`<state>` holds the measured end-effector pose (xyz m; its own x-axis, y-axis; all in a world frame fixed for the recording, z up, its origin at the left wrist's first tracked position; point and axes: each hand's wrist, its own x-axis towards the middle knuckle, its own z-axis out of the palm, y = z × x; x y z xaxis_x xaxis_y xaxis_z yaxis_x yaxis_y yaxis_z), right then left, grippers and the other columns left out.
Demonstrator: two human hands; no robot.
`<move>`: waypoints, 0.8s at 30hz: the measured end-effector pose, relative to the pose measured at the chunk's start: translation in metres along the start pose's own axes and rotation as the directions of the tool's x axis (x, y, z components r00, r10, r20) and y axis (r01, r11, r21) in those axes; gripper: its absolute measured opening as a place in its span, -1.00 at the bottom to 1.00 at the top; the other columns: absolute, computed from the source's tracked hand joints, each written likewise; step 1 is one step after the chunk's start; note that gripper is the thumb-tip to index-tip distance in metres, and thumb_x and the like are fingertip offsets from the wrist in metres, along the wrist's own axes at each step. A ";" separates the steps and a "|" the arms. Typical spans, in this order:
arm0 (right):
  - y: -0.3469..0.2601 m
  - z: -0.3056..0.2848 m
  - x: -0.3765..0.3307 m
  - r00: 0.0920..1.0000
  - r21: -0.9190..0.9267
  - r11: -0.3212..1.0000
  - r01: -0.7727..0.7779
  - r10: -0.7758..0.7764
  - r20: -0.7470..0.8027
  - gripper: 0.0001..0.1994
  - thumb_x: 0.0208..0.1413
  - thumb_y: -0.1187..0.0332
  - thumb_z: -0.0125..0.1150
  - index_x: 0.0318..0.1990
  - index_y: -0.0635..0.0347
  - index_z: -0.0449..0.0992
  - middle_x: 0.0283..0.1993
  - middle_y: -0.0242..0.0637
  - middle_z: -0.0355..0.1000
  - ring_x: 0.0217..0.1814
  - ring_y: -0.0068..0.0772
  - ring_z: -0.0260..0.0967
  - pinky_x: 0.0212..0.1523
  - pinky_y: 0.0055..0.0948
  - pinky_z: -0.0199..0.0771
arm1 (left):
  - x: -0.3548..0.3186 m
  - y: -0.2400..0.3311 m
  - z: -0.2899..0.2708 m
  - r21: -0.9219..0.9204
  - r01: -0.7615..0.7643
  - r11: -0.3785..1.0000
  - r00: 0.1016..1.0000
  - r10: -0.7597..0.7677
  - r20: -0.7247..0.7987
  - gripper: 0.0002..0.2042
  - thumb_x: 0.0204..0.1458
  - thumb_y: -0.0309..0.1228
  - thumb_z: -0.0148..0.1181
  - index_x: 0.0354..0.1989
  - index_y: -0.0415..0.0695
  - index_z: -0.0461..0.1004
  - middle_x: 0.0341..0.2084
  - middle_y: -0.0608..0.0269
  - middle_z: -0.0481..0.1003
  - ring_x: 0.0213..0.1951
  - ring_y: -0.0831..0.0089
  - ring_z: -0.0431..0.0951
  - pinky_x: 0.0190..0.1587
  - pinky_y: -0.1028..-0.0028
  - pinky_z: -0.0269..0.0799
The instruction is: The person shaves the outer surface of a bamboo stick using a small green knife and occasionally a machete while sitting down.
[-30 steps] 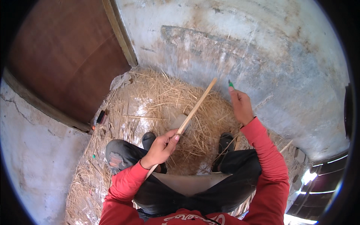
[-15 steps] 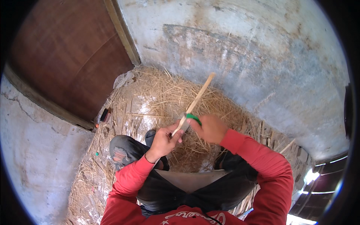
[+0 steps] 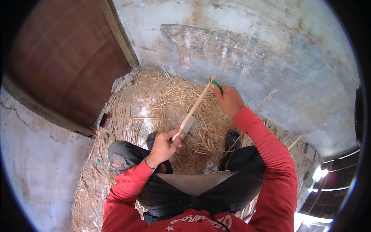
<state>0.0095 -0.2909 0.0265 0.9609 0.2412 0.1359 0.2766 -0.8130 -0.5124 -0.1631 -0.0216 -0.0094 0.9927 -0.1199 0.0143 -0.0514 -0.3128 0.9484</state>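
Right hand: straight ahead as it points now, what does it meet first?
Likely the long pale wooden stick, near its far end, right beside the small green-handled tool in the right hand's grip. Depth is unclear; it might pass above or below.

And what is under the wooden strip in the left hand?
Beneath the wooden strip: a pale grey object and loose straw. Whatever the strip and left hand cover directly can't be seen.

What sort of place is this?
Probably a rough workroom or shed: straw-like scraps litter the floor, the wall is stained, and the right hand holds a green tool.
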 end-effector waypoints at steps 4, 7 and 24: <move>-0.057 0.010 -0.044 0.912 -0.051 0.951 0.305 -0.276 0.303 -0.44 0.40 -0.15 -0.12 -0.06 0.18 0.60 -0.46 0.03 0.51 -0.39 0.13 0.52 -0.31 0.03 0.47 | -0.002 0.006 -0.007 0.036 -0.022 0.999 0.999 0.024 -0.042 -0.61 0.25 -0.56 0.18 0.23 -0.43 0.42 -0.50 0.30 0.55 -0.52 0.69 0.50 -0.46 0.59 0.43; -0.063 0.029 -0.064 0.903 0.087 0.950 0.301 -0.313 0.295 -0.44 0.38 -0.17 -0.11 0.08 0.12 0.57 -0.45 0.00 0.54 -0.36 0.16 0.54 -0.27 0.03 0.51 | -0.003 0.010 -0.007 0.125 -0.033 0.992 0.999 0.038 -0.038 -0.61 0.23 -0.56 0.19 0.22 -0.44 0.43 -0.53 0.28 0.54 -0.53 0.67 0.50 -0.46 0.58 0.43; 0.149 -0.105 0.042 0.830 0.270 0.894 -0.358 0.437 -0.347 -0.39 0.39 -0.12 -0.11 -0.33 0.30 0.62 -0.38 0.12 0.58 -0.36 -0.02 0.58 -0.33 -0.14 0.55 | -0.060 -0.025 -0.021 0.135 -0.088 0.987 0.995 0.081 0.059 -0.62 0.21 -0.60 0.15 0.21 -0.41 0.44 -0.51 0.22 0.57 -0.53 0.64 0.52 -0.42 0.55 0.47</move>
<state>0.0927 -0.4572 0.0447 0.9227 -0.3393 0.1829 -0.1005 -0.6699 -0.7356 -0.2186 0.0130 -0.0273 0.9771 -0.1999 0.0726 -0.1533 -0.4249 0.8922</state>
